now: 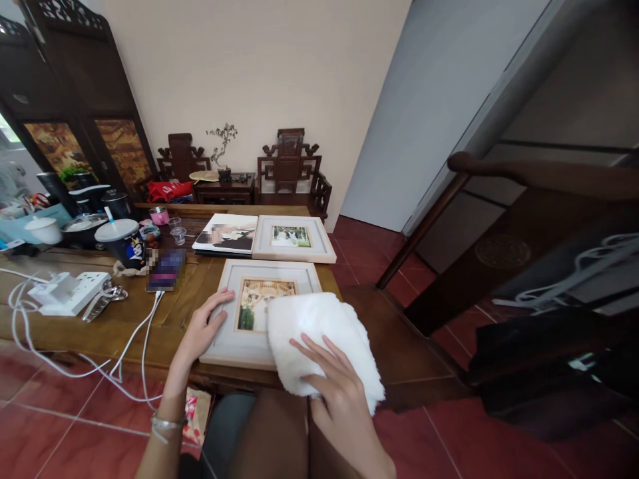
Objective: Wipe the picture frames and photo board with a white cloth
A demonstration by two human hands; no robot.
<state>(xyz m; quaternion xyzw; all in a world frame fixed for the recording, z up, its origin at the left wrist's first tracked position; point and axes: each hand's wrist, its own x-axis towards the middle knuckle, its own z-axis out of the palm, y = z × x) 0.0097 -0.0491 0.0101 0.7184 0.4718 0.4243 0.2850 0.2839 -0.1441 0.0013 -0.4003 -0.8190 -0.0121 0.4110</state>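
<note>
A light wood picture frame [227, 342] with a wide pale mount lies face up at the table's near edge. Its small photo is partly covered by a folded, fluffy white cloth [319, 319]. My left hand [202, 326] grips the frame's left side, thumb and fingers over the border. My right hand [334, 379] holds the cloth against the lower right of the frame, its fingers spread over the top. Some of the cloth hangs past the frame's right edge. Beyond it lie a second picture frame [324, 249] and a photo album [227, 233], side by side.
On the wooden table [200, 286], left of the frame, are a phone [166, 271] on a white cable, a dark lidded cup [127, 246] and a power strip [77, 293]. A wooden chair [519, 246] stands to the right. Loose cables hang over the front edge.
</note>
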